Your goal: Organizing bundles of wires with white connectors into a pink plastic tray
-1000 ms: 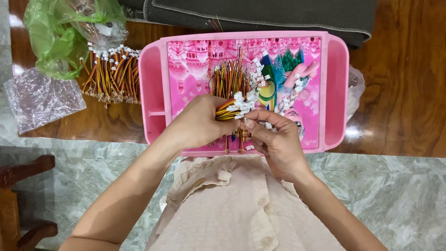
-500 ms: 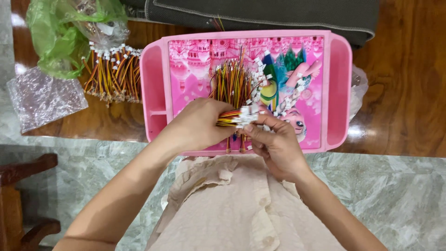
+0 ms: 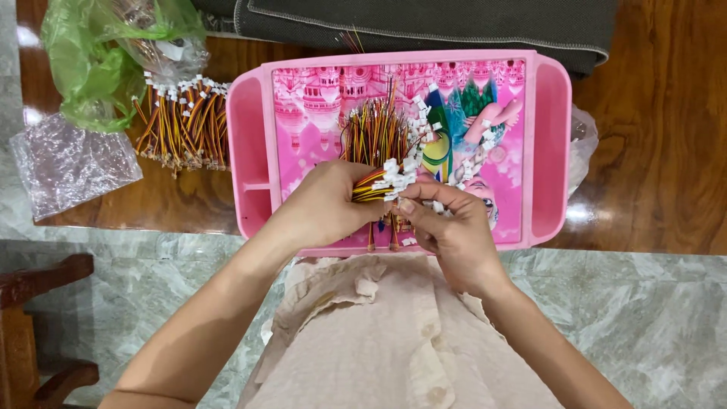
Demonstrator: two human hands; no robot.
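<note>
A pink plastic tray (image 3: 549, 144) with a cartoon picture on its floor sits in the upper middle of the frame on a dark wooden table (image 3: 659, 174). In it lies a loose heap of thin wires (image 3: 376, 132) in red, yellow and brown, each ending in a small white plug, with more white plugs scattered to the right of the heap. The narrow side pockets of the tray look bare. At the upper left, outside the tray, a second pile of the same wires (image 3: 184, 123) lies on the table, partly under a green plastic bag (image 3: 91, 60). Below that bag lies a crumpled clear bag (image 3: 68, 163).

Just above the tray's near edge, the left hand (image 3: 322, 208) is closed around a small bundle of wires (image 3: 375, 185), which points to the right with its white plugs gathered at the tip. The right hand (image 3: 450, 227) meets that tip, its thumb and fingers pinched narrowly on the plugs. How many wires the bundle holds is hard to make out, and its far ends are hidden inside the left fist.

A dark cloth (image 3: 424, 23) is cut off by the top edge. A beige garment (image 3: 394, 341) fills the lower middle, over a grey-green marble floor (image 3: 651, 318).
</note>
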